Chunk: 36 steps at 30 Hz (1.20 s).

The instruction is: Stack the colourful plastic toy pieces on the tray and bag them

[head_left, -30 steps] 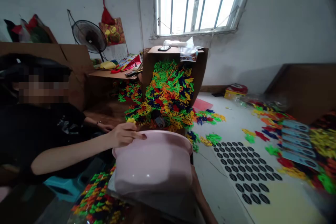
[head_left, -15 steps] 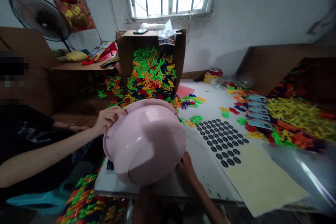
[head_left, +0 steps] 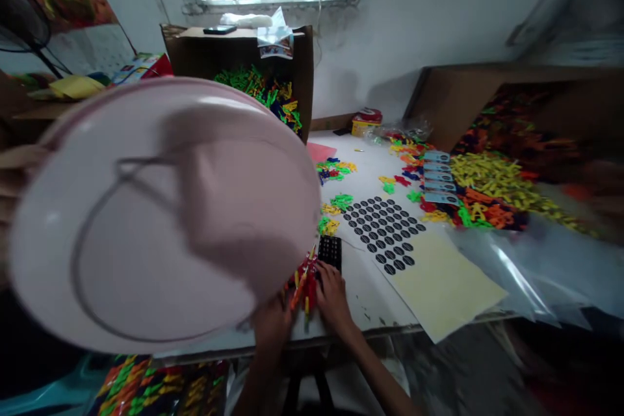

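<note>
A large pale pink basin [head_left: 170, 227] covers the left of the view, its underside toward me. A co-worker's hand [head_left: 22, 169], blurred, is at its left rim. Below the basin's right edge, my two hands rest at the table's front edge around a small heap of red, orange and yellow plastic pieces [head_left: 305, 286]. My right hand [head_left: 332, 292] has its fingers curled against the heap's right side. On the left side my left hand [head_left: 273, 325] is partly behind the basin, its fingers hidden. Just beyond my right hand lies a black object with rows of small marks [head_left: 330, 252].
A sheet of black oval stickers [head_left: 385, 231] lies on the table [head_left: 361, 302]. Blue cards [head_left: 440, 177] rest beside heaped yellow pieces [head_left: 487, 182]. Clear plastic [head_left: 531, 266] spreads at right. An open cardboard box [head_left: 302, 78] holds coloured pieces at the back.
The co-worker's hand has moved the basin left, up and closer to me, uncovering the coloured pieces and my hands. My view has turned a little right.
</note>
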Motion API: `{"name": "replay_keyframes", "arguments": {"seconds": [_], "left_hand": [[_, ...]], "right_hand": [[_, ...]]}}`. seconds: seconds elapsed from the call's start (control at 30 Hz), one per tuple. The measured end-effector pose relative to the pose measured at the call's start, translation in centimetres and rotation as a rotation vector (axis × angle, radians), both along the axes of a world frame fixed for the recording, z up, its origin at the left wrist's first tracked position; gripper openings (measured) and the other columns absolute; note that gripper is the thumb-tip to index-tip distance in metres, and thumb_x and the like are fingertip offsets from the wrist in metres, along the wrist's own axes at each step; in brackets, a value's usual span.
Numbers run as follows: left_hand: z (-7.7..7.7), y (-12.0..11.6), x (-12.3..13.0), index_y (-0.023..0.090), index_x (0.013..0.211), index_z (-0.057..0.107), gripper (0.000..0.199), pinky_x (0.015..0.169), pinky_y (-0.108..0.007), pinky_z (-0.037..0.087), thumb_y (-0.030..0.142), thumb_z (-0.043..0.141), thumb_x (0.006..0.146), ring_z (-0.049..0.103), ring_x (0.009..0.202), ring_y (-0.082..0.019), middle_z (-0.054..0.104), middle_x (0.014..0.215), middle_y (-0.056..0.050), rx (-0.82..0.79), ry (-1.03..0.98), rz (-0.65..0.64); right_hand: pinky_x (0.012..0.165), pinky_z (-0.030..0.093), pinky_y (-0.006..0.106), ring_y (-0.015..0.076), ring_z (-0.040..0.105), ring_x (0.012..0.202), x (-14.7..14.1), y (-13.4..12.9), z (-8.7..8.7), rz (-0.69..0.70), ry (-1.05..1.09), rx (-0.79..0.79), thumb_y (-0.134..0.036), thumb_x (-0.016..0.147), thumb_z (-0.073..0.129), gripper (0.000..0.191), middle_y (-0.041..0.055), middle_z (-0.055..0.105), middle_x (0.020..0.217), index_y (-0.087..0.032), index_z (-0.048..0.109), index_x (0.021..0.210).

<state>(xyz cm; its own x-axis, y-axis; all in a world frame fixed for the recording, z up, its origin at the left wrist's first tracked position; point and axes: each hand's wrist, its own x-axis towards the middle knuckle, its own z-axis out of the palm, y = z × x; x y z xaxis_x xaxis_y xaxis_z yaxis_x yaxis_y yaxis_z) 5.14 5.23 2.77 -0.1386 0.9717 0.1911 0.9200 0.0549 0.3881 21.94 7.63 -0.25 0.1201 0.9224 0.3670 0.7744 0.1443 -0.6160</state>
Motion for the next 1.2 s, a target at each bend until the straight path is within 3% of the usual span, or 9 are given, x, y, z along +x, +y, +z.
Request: {"name": "replay_keyframes", "arguments": {"seconds": [0.1,0.23,0.33,0.43,0.53,0.63,0.83,1.0,1.2], "left_hand": [[-0.9,0.8,0.9,0.002,0.124,0.064,0.053,0.096,-0.058,0.046,0.042,0.052,0.091,0.058,0.118,-0.044,0.06,0.13,-0.03,-0.052,0.08,0.054],[-1.2,1.2,0.9,0.01,0.135,0.057,0.054,0.107,-0.049,0.042,0.032,0.054,0.086,0.048,0.135,-0.037,0.053,0.145,-0.022,-0.109,-0.078,0.007],[-0.9,-0.3,-0.5,0.016,0.135,0.058,0.049,0.11,-0.043,0.044,0.026,0.05,0.087,0.05,0.136,-0.029,0.058,0.142,-0.016,-0.086,-0.234,-0.158],[-0.3,-2.8,-2.4,0.018,0.129,0.061,0.04,0.107,-0.043,0.048,0.026,0.044,0.094,0.061,0.122,-0.025,0.067,0.129,-0.013,0.056,-0.284,-0.197],[-0.3,-4.5,-4.1,0.018,0.131,0.06,0.038,0.105,-0.048,0.048,0.025,0.046,0.096,0.058,0.125,-0.028,0.063,0.133,-0.014,0.211,-0.109,-0.066],[-1.1,-4.8,-5.0,0.016,0.138,0.055,0.043,0.1,-0.051,0.05,0.029,0.049,0.097,0.05,0.133,-0.034,0.05,0.148,-0.017,0.18,0.122,0.072],[-1.3,-2.5,-3.9,0.015,0.135,0.059,0.04,0.097,-0.045,0.052,0.02,0.047,0.097,0.05,0.132,-0.033,0.046,0.151,-0.018,0.074,0.314,0.028],[0.5,-2.1,-2.5,0.012,0.131,0.059,0.039,0.093,-0.046,0.052,0.027,0.047,0.098,0.056,0.121,-0.032,0.051,0.144,-0.021,0.153,0.233,0.101],[-2.1,-7.6,-2.1,0.015,0.127,0.061,0.044,0.09,-0.048,0.051,0.042,0.058,0.091,0.058,0.112,-0.034,0.06,0.128,-0.018,0.181,0.164,-0.132]], "right_hand": [[0.11,0.034,0.045,0.0232,0.05,0.128,-1.6,0.4,0.7,-0.092,0.082,0.013,-0.011,0.084,0.036,0.051,0.0084,0.062,0.136,-0.02,0.058,0.13],[0.113,0.031,0.046,0.0222,0.044,0.135,-3.0,-0.1,1.6,-0.18,0.166,0.098,-0.019,0.095,0.029,0.047,0.0103,0.056,0.143,-0.019,0.051,0.137],[0.114,0.03,0.047,0.0244,0.039,0.141,-3.1,-1.8,1.2,-0.118,0.044,0.091,-0.035,0.101,0.032,0.048,0.0113,0.046,0.152,-0.022,0.042,0.147],[0.116,0.028,0.049,0.0285,0.032,0.146,-3.3,-3.5,-0.2,-0.027,-0.174,0.036,-0.047,0.101,0.038,0.058,0.0128,0.034,0.161,-0.022,0.035,0.153],[0.118,0.023,0.052,0.0311,0.029,0.148,-4.5,-3.8,-1.4,-0.056,-0.285,0.006,-0.046,0.102,0.033,0.06,0.0162,0.032,0.162,-0.018,0.032,0.155],[0.116,0.025,0.054,0.0327,0.026,0.149,-6.3,-3.0,-1.7,-0.075,-0.275,0.024,-0.042,0.104,0.027,0.061,0.0195,0.026,0.163,-0.014,0.024,0.158],[0.116,0.024,0.06,0.0368,0.018,0.152,-7.9,-2.6,-1.3,0.067,-0.33,0.12,-0.056,0.099,0.039,0.077,0.0181,0.014,0.167,-0.02,0.012,0.161],[0.117,0.026,0.054,0.0338,0.018,0.152,-7.3,-2.8,-0.9,0.093,-0.309,0.119,-0.049,0.101,0.042,0.07,0.0179,0.02,0.165,-0.02,0.018,0.16],[0.114,0.034,0.051,0.0272,0.036,0.145,-3.2,-0.5,0.6,-0.053,-0.065,0.093,-0.041,0.102,0.036,0.055,0.0124,0.039,0.158,-0.023,0.032,0.154]]}}
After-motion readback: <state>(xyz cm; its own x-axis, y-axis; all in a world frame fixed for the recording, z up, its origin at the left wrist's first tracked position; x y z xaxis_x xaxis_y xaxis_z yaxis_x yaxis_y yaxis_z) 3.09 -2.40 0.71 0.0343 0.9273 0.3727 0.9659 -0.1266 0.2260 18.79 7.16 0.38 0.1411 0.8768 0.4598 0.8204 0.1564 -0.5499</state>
